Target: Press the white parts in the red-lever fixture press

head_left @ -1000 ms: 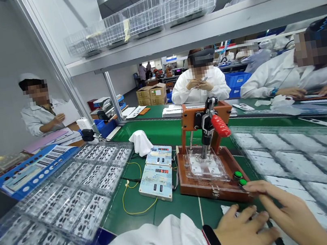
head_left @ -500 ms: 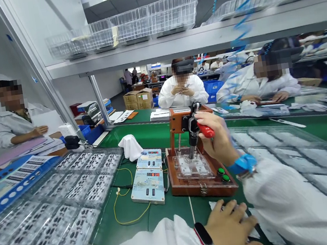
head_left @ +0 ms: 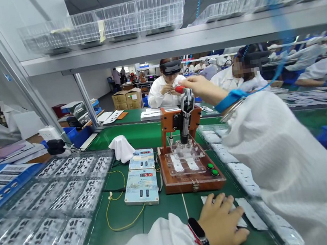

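My right hand (head_left: 199, 87) is closed on the red lever handle (head_left: 180, 89) of a toggle clamp (head_left: 186, 115), which stands upright on a brown test fixture (head_left: 173, 184). Under the clamp's plunger, a clear plate (head_left: 197, 152) sits above two white flat pieces (head_left: 192, 164) in the fixture. Two green buttons (head_left: 212, 170) are at its right front corner. My left hand (head_left: 223, 222) lies with fingers spread over white flat pieces on the green mat, partly covering them. Another white piece (head_left: 251, 213) lies just right of its fingers.
Left of the fixture stand two meter boxes (head_left: 140, 185) with red digits and a yellow wire (head_left: 120, 227). Clear trays of punched plates (head_left: 58, 220) cover the left side. More white pieces in a tray (head_left: 241, 174) lie right. A shelf (head_left: 140, 46) spans overhead. Co-workers sit opposite and left.
My right hand has swung the red handle up and away, and the clear plate has risen from the white pieces. My left hand stays flat on the mat. The view has turned slightly right.
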`<state>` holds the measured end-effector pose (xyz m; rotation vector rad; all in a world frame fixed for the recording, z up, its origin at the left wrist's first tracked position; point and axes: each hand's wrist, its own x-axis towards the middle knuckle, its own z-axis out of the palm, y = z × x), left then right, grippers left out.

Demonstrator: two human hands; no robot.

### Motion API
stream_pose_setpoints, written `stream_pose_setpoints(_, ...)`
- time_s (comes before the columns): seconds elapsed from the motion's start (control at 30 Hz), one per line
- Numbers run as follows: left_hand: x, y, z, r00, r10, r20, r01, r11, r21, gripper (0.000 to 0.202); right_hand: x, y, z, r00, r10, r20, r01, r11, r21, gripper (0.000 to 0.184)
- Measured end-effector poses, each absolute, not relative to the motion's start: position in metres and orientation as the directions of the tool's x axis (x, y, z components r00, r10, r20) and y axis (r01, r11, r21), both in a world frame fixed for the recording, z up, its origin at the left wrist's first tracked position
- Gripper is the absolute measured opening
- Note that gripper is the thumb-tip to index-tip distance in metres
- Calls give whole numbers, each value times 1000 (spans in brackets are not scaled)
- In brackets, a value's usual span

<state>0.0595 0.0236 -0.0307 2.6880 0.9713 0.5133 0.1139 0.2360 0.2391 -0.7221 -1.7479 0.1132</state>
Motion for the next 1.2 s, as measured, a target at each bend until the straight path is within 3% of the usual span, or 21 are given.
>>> stream_pose_setpoints(0.07, 60, 25, -32, 720, 649, 245, 562, -753, 341, 50, 122, 236, 209, -24, 519, 854, 503, 745, -439, 3)
stream_pose_setpoints(0.2, 63, 29, -39, 707, 655, 266, 559, -748, 358, 51, 147, 203, 123, 100, 537, 837, 567, 660, -492, 14)
stream_pose_setpoints(0.23, 64, 30, -41, 697, 659, 283, 559, -746, 362, 51, 153, 192, 101, 58, 569, 820, 569, 657, -495, 17)
stream_pose_setpoints(0.27, 65, 30, -43, 687, 661, 303, 557, -746, 365, 51, 158, 182, 82, -92, 624, 776, 551, 681, -482, 19)
stream_pose_setpoints(0.4, 65, 31, -42, 696, 642, 321, 542, -763, 352, 49, 165, 147, 37, -571, 573, 588, 474, 815, -333, 24)
stream_pose_setpoints(0.53, 62, 32, -36, 716, 637, 284, 550, -766, 332, 47, 160, 136, 36, -723, 556, 411, 518, 829, -210, 27)
stream_pose_setpoints(0.77, 62, 30, -31, 707, 670, 225, 571, -729, 378, 44, 155, 143, 36, -750, 533, 391, 532, 838, -123, 36)
stream_pose_setpoints(0.93, 63, 30, -29, 712, 674, 196, 572, -719, 396, 42, 140, 133, 44, -801, 516, 303, 540, 841, -6, 37)
stream_pose_setpoints(1.2, 64, 29, -29, 710, 676, 197, 577, -718, 389, 41, 127, 127, 60, -800, 589, 117, 566, 805, -181, 36)
